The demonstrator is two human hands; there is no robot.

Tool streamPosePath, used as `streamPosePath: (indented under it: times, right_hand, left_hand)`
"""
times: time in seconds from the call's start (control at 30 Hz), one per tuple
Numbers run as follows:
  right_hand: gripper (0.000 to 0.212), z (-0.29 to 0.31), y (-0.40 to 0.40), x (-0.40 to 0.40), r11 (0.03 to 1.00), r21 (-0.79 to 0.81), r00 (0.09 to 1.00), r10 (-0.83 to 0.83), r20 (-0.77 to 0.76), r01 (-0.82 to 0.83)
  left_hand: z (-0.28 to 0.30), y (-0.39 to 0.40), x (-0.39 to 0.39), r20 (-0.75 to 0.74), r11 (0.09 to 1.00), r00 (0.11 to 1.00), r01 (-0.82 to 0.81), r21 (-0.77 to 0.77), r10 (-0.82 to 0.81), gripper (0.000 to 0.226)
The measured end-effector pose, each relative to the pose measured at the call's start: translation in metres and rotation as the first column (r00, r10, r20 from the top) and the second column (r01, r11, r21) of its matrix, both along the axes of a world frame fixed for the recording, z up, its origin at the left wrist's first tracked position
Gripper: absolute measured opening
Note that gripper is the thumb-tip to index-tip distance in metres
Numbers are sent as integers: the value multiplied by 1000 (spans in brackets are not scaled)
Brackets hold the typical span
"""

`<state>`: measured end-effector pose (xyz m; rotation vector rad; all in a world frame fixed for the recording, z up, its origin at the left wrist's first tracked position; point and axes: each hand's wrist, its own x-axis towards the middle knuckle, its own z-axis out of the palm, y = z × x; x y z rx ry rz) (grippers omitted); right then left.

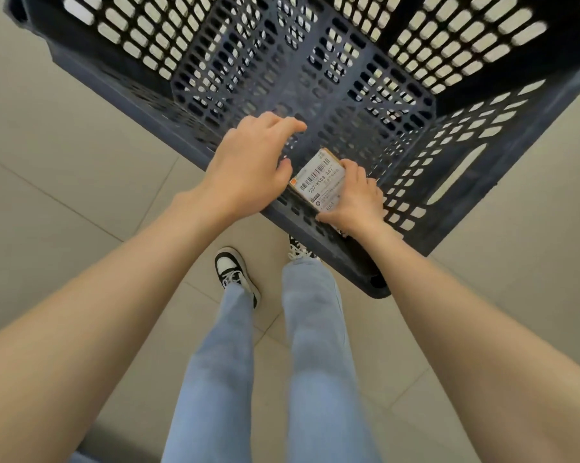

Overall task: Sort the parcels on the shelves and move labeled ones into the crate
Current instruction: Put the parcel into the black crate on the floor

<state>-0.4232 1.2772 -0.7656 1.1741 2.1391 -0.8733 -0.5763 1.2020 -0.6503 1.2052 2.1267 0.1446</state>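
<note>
A small brown parcel (320, 182) with a white barcode label sits just inside the near wall of a dark slatted plastic crate (315, 78). My right hand (355, 203) grips the parcel's near right side, thumb and fingers curled on it. My left hand (251, 162) hovers over the crate's near rim at the parcel's left edge, its fingers loosely bent and the thumb tip close to the label. Whether the left hand touches the parcel is unclear. No other parcel shows inside the crate.
The crate stands on a beige tiled floor (64, 162). Its far walls and perforated bottom are in view. My legs in light jeans and black-and-white sneakers (236, 275) stand right against the crate's near corner.
</note>
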Motion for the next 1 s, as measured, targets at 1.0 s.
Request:
streamPosePath:
  times: [1.0]
  right_hand:
    - [69, 272, -62, -106, 950, 102, 956, 292, 29, -294]
  left_hand:
    - [213, -185, -40, -66, 830, 852, -483, 278, 519, 47]
